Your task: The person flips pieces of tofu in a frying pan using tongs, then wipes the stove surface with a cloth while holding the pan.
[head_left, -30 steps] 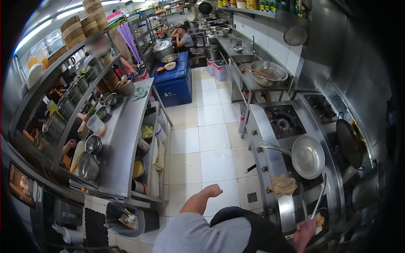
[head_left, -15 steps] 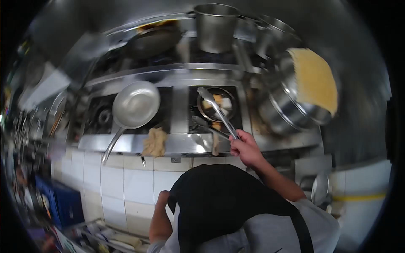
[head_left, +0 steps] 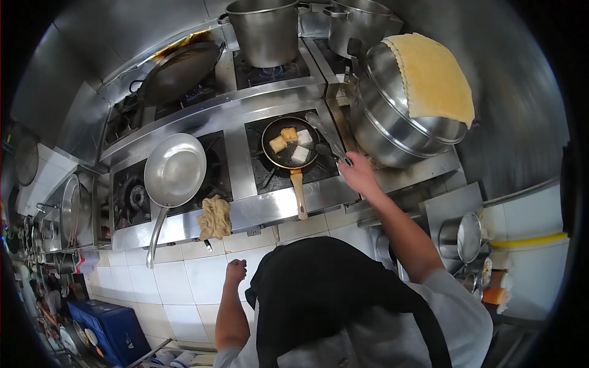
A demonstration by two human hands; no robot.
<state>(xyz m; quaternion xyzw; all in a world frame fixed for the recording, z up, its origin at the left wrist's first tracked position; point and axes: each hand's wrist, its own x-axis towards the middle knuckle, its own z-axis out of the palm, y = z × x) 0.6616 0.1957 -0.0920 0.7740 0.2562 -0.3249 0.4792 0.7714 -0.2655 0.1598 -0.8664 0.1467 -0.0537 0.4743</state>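
Observation:
My right hand (head_left: 358, 175) grips metal tongs (head_left: 334, 144), their tips at the right rim of a small black frying pan (head_left: 270, 156). Four-sided blocks that look like tofu lie in that pan: two golden browned blocks (head_left: 278, 144) and two white blocks (head_left: 300, 154). The pan's wooden handle (head_left: 298, 195) points toward me over the stove's front edge. Down by my side, away from the stove, my left hand (head_left: 235, 270) is closed in a loose fist with nothing visible in it.
A larger silver frying pan (head_left: 176, 168) sits on the left burner, with a crumpled cloth (head_left: 215, 219) on the edge beside it. Behind are a wok (head_left: 181, 73) and a tall pot (head_left: 264, 37). At right, a yellow cloth (head_left: 435, 80) drapes a big domed steamer (head_left: 389, 132).
The tongs have swung right, from over the small pan to its right rim, and their arms look closer together. My left hand now shows beside the apron. The view has shifted and sharpened.

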